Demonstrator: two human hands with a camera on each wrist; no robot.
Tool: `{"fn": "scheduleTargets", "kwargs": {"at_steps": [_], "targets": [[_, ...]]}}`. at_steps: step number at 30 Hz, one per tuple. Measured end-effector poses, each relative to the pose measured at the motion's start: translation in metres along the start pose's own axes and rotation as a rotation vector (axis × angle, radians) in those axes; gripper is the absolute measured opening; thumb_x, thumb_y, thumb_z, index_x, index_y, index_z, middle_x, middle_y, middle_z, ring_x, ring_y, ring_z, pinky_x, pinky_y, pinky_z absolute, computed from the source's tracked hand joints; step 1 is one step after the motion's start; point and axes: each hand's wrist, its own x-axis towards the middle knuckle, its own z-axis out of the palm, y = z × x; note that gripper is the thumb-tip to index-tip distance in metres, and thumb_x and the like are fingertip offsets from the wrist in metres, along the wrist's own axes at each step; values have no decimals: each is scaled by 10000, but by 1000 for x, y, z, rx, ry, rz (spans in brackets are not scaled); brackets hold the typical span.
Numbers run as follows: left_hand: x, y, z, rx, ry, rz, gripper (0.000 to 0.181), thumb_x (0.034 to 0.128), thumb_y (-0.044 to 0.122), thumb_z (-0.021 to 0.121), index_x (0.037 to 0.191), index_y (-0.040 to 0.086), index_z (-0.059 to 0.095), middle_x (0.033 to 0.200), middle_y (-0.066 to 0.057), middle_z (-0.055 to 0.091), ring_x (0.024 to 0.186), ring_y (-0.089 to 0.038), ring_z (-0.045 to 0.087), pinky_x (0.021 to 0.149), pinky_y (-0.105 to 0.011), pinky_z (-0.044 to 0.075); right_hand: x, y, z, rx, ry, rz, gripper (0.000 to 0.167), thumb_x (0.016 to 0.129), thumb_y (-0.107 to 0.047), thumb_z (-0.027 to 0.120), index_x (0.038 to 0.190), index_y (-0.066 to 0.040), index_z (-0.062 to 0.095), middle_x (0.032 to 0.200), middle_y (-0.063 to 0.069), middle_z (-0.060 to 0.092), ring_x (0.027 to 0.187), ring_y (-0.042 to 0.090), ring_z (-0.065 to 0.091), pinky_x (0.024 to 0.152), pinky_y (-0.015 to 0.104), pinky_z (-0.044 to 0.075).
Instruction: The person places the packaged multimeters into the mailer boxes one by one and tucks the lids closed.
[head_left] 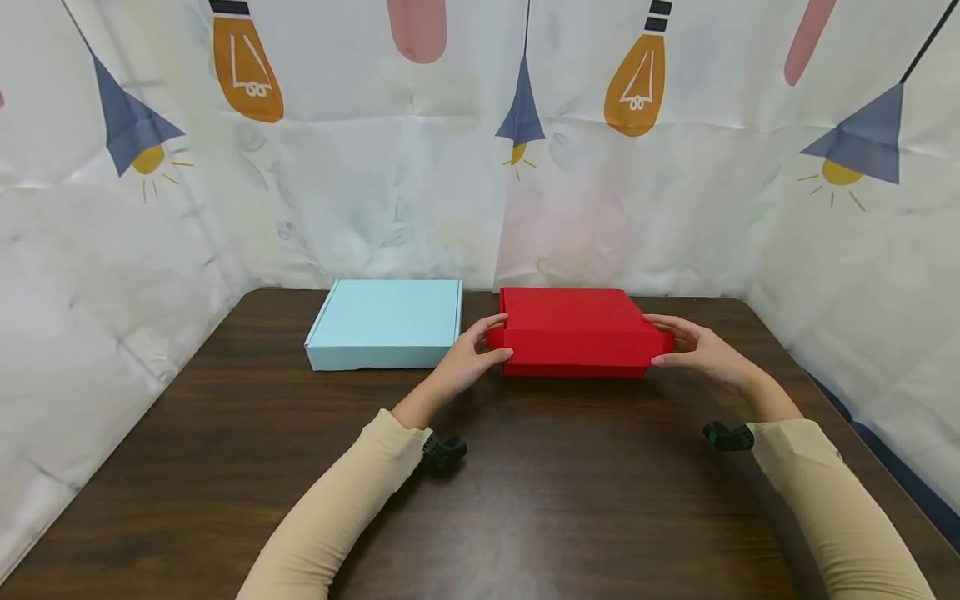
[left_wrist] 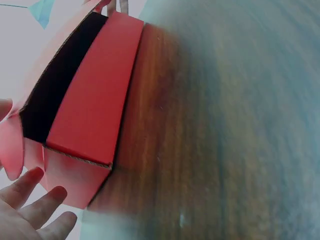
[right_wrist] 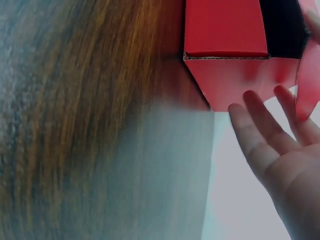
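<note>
A red cardboard box (head_left: 562, 310) stands at the back of the table with its hinged lid partly raised. In both wrist views a dark gap shows between the lid and the front wall (left_wrist: 95, 90). My left hand (head_left: 467, 358) holds the lid at its left front corner, thumb in front, near a side tab (left_wrist: 11, 147). At the opposite corner, my right hand (head_left: 701, 354) grips the lid likewise, beside the right tab (right_wrist: 307, 80). The other fingers of each hand spread along the box's sides. Both index fingers are partly hidden in the wrist views.
A closed light blue box (head_left: 386, 312) lies just left of the red one. Both are on a dark wooden table (head_left: 540, 500). A white curtain (head_left: 337, 200) printed with lamps and bulbs hangs behind and at the sides. Dark wrist devices (head_left: 444, 452) sit at both cuffs.
</note>
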Motion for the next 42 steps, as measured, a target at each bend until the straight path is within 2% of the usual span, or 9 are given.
{"fn": "scheduleTargets", "kwargs": {"at_steps": [7, 15, 21, 30, 33, 36, 39, 42], "targets": [[-1, -1, -1, 31, -15, -9, 648, 973, 167, 668, 1564, 117, 407, 1550, -161, 429, 1385, -378, 417, 1035, -522, 478, 3, 1, 2, -52, -32, -6, 778, 942, -110, 739, 1600, -62, 326, 1569, 248, 341, 1322, 440, 428, 902, 306, 548], [-2, -4, 0, 68, -15, -10, 614, 993, 151, 641, 1561, 103, 413, 1540, -169, 438, 1378, -387, 422, 1047, -522, 468, 4, 3, 5, -58, -51, -1, 789, 939, -88, 735, 1604, -45, 312, 1573, 265, 318, 1312, 453, 434, 900, 304, 545], [-3, -5, 0, 68, -38, -23, 587, 1016, 130, 612, 1565, 95, 408, 1559, -162, 421, 1381, -372, 437, 1056, -488, 468, 2, 5, 7, -48, -72, 28, 816, 943, -103, 735, 1620, -57, 282, 1592, 280, 293, 1305, 454, 460, 907, 332, 551], [0, -1, 2, 69, -63, -50, 631, 1005, 154, 624, 1582, 96, 373, 1560, -159, 410, 1365, -350, 446, 1030, -476, 497, 2, 5, 8, -46, -92, 28, 827, 955, -93, 719, 1631, -56, 244, 1581, 294, 321, 1295, 420, 492, 911, 323, 552], [3, 1, 4, 94, -52, -74, 644, 1006, 200, 627, 1590, 119, 366, 1563, -151, 399, 1351, -348, 450, 1016, -484, 506, 3, 2, 10, -67, -93, 39, 817, 969, -138, 710, 1636, -78, 243, 1585, 281, 312, 1307, 451, 473, 925, 363, 550], [7, 2, 7, 119, -32, -90, 662, 1005, 241, 631, 1598, 144, 354, 1581, -141, 374, 1357, -355, 450, 1016, -490, 505, 8, -3, 14, -152, -80, 35, 796, 998, -235, 680, 1645, -116, 233, 1630, 259, 239, 1367, 489, 396, 980, 465, 522], [13, 2, 10, 132, -14, -92, 670, 1009, 257, 627, 1605, 153, 340, 1601, -137, 348, 1376, -366, 438, 1013, -498, 507, 15, -9, 19, -253, -56, 29, 772, 1027, -332, 628, 1652, -141, 217, 1685, 215, 115, 1461, 492, 242, 1060, 591, 430], [19, 3, 13, 141, -9, -96, 665, 1026, 259, 601, 1614, 142, 315, 1631, -141, 298, 1386, -369, 423, 995, -496, 521, 23, -13, 24, -317, -39, 39, 756, 1050, -359, 579, 1655, -128, 189, 1703, 194, 15, 1501, 484, 116, 1100, 667, 333]]}}
